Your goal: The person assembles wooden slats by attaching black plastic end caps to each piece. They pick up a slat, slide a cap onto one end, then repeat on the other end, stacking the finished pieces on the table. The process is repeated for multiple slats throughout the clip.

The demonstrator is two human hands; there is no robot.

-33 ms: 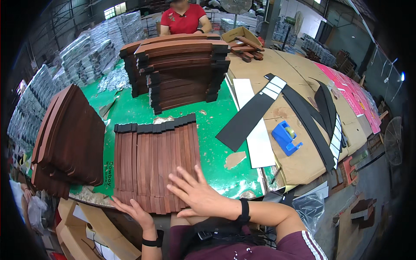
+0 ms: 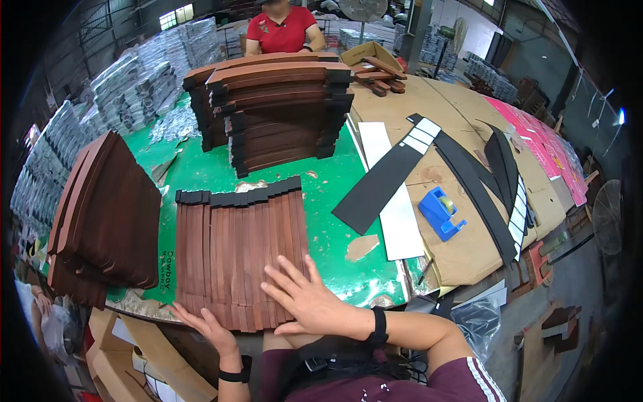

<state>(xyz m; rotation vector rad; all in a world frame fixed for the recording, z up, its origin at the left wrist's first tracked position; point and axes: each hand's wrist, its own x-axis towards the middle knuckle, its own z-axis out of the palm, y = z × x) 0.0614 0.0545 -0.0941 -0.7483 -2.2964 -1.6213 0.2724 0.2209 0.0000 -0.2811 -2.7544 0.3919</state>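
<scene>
A row of reddish-brown wooden slats (image 2: 234, 251) lies side by side in front of me, their far ends black and stepped in a shallow curve. My right hand (image 2: 305, 301) rests with fingers spread over the near right part of the row, holding nothing. At the near left end of the slats is my left hand (image 2: 209, 329), its fingers stretched out along the ends and apart from the thumb. The slats' near ends reach past the table edge toward my lap.
Stacked curved wooden pieces stand at the left (image 2: 110, 221) and at the back (image 2: 278, 120) of the green table (image 2: 335, 271). On the right lie black strips (image 2: 388, 177), a white strip (image 2: 402, 231) and a blue tape dispenser (image 2: 440, 213). A cardboard box (image 2: 144, 362) sits below; a person (image 2: 284, 30) stands opposite.
</scene>
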